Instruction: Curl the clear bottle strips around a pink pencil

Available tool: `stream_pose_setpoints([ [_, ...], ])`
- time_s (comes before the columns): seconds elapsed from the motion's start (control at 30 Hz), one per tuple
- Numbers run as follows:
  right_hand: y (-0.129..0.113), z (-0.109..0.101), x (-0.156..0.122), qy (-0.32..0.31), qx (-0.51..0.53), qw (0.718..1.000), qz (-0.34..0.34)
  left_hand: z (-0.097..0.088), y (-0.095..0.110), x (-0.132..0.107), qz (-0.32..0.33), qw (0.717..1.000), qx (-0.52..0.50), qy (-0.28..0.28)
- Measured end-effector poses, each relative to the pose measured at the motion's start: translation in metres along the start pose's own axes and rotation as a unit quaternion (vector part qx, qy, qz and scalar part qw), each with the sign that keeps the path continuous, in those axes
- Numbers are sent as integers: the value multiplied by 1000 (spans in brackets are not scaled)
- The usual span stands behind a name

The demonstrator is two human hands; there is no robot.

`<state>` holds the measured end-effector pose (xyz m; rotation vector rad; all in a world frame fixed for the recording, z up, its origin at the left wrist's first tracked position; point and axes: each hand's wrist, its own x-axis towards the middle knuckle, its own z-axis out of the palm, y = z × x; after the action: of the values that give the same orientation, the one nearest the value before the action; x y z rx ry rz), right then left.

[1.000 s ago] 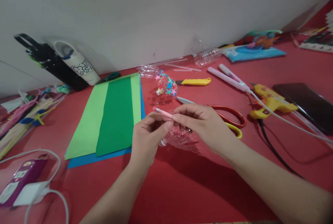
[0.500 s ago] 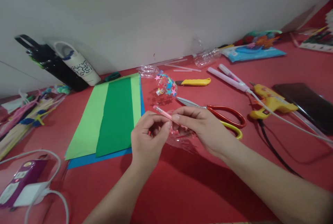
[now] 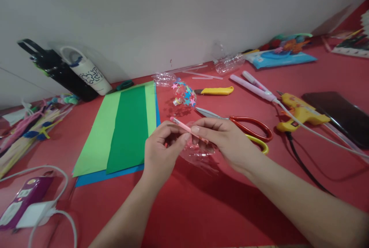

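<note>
A pink pencil [image 3: 184, 126] with an eraser end slants between my hands, over a clear plastic piece [image 3: 200, 157] cut into thin strips at its lower edge. My right hand [image 3: 223, 140] pinches the pencil between thumb and fingers. My left hand [image 3: 165, 146] is closed at the plastic piece, its thumb tip by the pencil's side; its fingertips are partly hidden. Just beyond the hands lie scissors [image 3: 250, 125] with red and yellow handles, and a clear plastic ball-like piece [image 3: 184, 93] covered with coloured stars.
Green and blue paper sheets [image 3: 129, 125] lie left. A yellow cutter [image 3: 217, 91], a glue gun [image 3: 302, 113], a lilac corded tool [image 3: 253, 88] and a phone [image 3: 337, 113] are right. Two bottles [image 3: 66, 69] lean at the wall; a purple power strip [image 3: 25, 198] sits front left.
The pencil's lower end shows more below my right thumb, and the plastic strips have shifted slightly downward. Both hands stay almost in place.
</note>
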<state>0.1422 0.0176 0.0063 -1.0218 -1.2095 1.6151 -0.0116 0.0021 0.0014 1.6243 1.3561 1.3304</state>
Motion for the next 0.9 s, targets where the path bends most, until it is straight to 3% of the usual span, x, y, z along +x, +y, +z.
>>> stream_pose_setpoints([
  [0.23,1,2,-1,19,-7,1000,-1,6,-3,-2,-62,995,-84,1],
  [0.63,5,4,-1,22,2,1000,-10,6,3,-1,6,999,38,23],
  [0.9,2,-1,-1,0,-65,997,-33,2,-1,1,-51,998,24,8],
])
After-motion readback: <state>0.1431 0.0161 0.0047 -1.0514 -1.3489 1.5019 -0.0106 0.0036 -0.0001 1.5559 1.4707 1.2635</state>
